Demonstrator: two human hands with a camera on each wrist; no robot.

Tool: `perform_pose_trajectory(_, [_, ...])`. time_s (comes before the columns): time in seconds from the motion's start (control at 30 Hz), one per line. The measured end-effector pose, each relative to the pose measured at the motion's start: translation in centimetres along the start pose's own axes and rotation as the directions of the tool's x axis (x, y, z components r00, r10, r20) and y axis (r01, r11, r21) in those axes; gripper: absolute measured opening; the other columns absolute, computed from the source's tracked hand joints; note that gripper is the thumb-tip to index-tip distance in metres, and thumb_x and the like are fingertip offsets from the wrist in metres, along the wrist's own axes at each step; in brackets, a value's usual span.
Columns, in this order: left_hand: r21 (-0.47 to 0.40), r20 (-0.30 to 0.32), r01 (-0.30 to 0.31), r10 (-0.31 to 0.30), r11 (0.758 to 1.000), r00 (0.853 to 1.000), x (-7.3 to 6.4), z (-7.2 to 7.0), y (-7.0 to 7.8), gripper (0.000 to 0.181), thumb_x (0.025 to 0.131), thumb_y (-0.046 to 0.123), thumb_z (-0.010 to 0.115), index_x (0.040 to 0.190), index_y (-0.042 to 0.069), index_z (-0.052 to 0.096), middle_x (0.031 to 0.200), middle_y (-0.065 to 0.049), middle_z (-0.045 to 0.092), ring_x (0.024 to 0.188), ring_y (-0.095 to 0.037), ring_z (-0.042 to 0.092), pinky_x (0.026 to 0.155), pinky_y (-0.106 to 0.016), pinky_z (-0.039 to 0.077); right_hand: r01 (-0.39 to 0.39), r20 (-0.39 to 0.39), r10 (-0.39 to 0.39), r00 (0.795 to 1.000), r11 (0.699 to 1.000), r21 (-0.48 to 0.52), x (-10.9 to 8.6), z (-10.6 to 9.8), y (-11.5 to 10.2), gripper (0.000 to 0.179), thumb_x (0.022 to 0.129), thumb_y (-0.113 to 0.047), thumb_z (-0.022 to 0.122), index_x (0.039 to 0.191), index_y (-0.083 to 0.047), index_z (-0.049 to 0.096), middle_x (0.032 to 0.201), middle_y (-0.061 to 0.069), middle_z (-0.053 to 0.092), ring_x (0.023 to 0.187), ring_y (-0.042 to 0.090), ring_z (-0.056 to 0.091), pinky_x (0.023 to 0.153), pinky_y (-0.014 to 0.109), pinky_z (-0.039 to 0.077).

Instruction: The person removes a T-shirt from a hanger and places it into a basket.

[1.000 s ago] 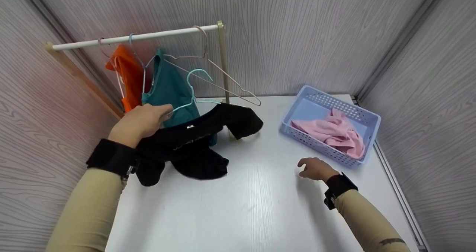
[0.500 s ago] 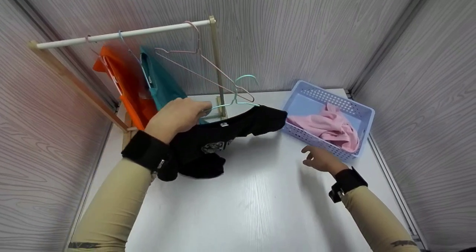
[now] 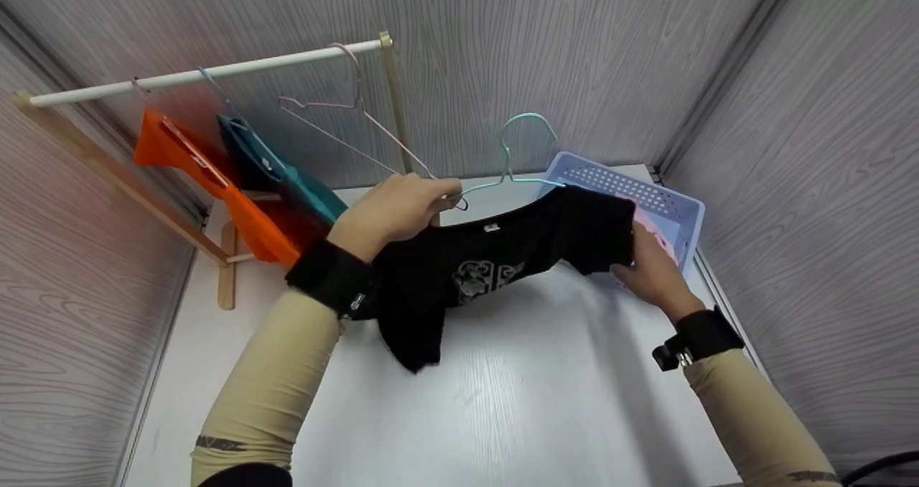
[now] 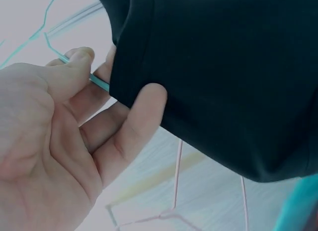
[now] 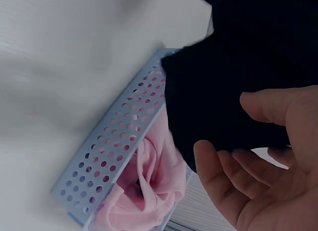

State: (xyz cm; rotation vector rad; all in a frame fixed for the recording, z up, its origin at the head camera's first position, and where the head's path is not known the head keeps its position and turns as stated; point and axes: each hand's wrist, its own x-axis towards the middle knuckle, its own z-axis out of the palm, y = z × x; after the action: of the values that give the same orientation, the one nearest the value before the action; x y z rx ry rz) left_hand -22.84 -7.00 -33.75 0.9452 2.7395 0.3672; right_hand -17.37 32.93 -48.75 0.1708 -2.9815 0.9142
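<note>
A black T-shirt with a pale front print hangs on a mint-green clothes hanger, above the table. My left hand pinches the hanger's arm between thumb and fingers, close to the shirt's neckline. In the left wrist view, another finger of that hand lies against the black cloth. My right hand is at the sleeve on the far side. The right wrist view has the right thumb in front of the sleeve and the fingers of that hand at its edge, partly hidden behind cloth.
At left stands a clothes rack bearing an orange garment, a teal garment and a bare pink hanger. Behind the right sleeve, a blue perforated basket holds a pink garment. Grey wood-grain walls enclose the white table.
My left hand has carried the hanger and black T-shirt rightward, away from the rack. The right hand has moved up to the shirt's sleeve. The hanging garments have swung and the view has shifted.
</note>
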Motion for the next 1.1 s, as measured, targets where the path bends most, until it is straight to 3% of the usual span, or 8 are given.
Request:
perform_pose_trajectory(0.1, [-0.029, -0.010, -0.040, 0.039, 0.999, 0.999, 0.8, 0.5, 0.1, 0.013, 0.104, 0.025, 0.044, 0.108, 0.019, 0.054, 0.089, -0.003, 0.069, 0.080, -0.022, 0.064, 0.079, -0.039, 0.050, -0.017, -0.029, 0.017, 0.999, 1.000, -0.011, 0.1, -0.5, -0.2, 0.077, 0.085, -0.006, 0.066, 0.148, 0.008, 0.023, 0.141, 0.036, 0.039, 0.131, 0.051, 0.039, 0.109, 0.062, 0.031])
perform_pose_trajectory(0.2, [-0.024, -0.005, -0.059, 0.058, 0.998, 0.998, 1.3, 1.2, 0.0, 0.011, 0.104, 0.022, 0.045, 0.106, 0.017, 0.055, 0.091, -0.004, 0.071, 0.084, -0.020, 0.066, 0.083, -0.039, 0.051, -0.033, -0.039, 0.033, 0.999, 0.999, -0.009, 0.1, -0.8, -0.3, 0.077, 0.087, -0.006, 0.065, 0.149, 0.006, 0.022, 0.141, 0.035, 0.039, 0.129, 0.050, 0.041, 0.106, 0.062, 0.035])
perform_pose_trajectory(0.43, [-0.041, 0.066, -0.013, 0.015, 0.999, 0.998, 1.4, 3.1, -0.8, 0.009, 0.104, 0.017, 0.044, 0.107, 0.015, 0.052, 0.093, -0.005, 0.072, 0.091, -0.021, 0.067, 0.103, -0.053, 0.042, 0.002, -0.098, -0.013, 0.995, 0.994, -0.114, 0.1, -0.4, -1.3, 0.075, 0.087, -0.018, 0.071, 0.149, -0.002, 0.030, 0.141, 0.032, 0.041, 0.127, 0.049, 0.043, 0.099, 0.064, 0.040])
perform_pose_trajectory(0.53, [-0.064, 0.096, 0.002, 0.005, 0.998, 0.995, 1.4, 3.6, -0.9, 0.010, 0.104, 0.017, 0.044, 0.108, 0.014, 0.052, 0.094, -0.005, 0.073, 0.092, -0.022, 0.067, 0.103, -0.054, 0.041, 0.042, -0.157, -0.062, 0.986, 0.991, -0.127, 0.3, 0.1, -1.9, 0.068, 0.089, -0.022, 0.070, 0.146, -0.004, 0.037, 0.141, 0.029, 0.043, 0.128, 0.047, 0.043, 0.100, 0.063, 0.040])
perform_pose_trajectory(0.67, [-0.080, 0.124, -0.002, 0.012, 0.997, 0.992, 1.4, 4.3, -0.6, 0.013, 0.104, 0.018, 0.044, 0.112, 0.014, 0.054, 0.097, -0.006, 0.072, 0.089, -0.020, 0.068, 0.088, -0.042, 0.050, 0.137, -0.205, -0.160, 0.966, 0.983, -0.122, 0.9, 0.6, -2.7, 0.051, 0.094, -0.021, 0.065, 0.140, -0.007, 0.047, 0.137, 0.021, 0.051, 0.129, 0.041, 0.045, 0.105, 0.057, 0.038])
perform_pose_trajectory(0.83, [-0.085, 0.149, -0.014, 0.027, 0.996, 0.989, 1.4, 5.2, -0.4, 0.015, 0.104, 0.019, 0.044, 0.114, 0.015, 0.056, 0.100, -0.006, 0.071, 0.087, -0.018, 0.068, 0.078, -0.035, 0.050, 0.263, -0.149, -0.274, 0.950, 0.961, -0.089, 1.6, 1.4, -3.3, 0.035, 0.099, -0.021, 0.057, 0.131, -0.009, 0.057, 0.127, 0.014, 0.062, 0.122, 0.032, 0.054, 0.107, 0.049, 0.039])
perform_pose_trajectory(1.03, [-0.117, 0.256, 0.054, -0.022, 0.992, 0.966, 1.0, 5.8, -0.6, 0.016, 0.104, 0.024, 0.045, 0.115, 0.017, 0.056, 0.098, -0.006, 0.071, 0.078, -0.018, 0.065, 0.063, -0.029, 0.051, 0.275, -0.082, -0.275, 0.958, 0.961, -0.017, 1.8, 2.1, -3.5, 0.019, 0.098, -0.017, 0.058, 0.110, -0.009, 0.070, 0.106, 0.008, 0.072, 0.104, 0.026, 0.066, 0.095, 0.045, 0.049])
perform_pose_trajectory(1.1, [-0.118, 0.285, 0.069, -0.033, 0.991, 0.958, 0.9, 5.9, -0.7, 0.020, 0.104, 0.026, 0.046, 0.119, 0.017, 0.057, 0.099, -0.006, 0.071, 0.079, -0.019, 0.064, 0.065, -0.031, 0.053, 0.270, -0.077, -0.270, 0.960, 0.963, -0.010, 1.7, 2.2, -3.5, 0.017, 0.097, -0.016, 0.060, 0.106, -0.009, 0.072, 0.102, 0.007, 0.073, 0.101, 0.026, 0.067, 0.092, 0.046, 0.051])
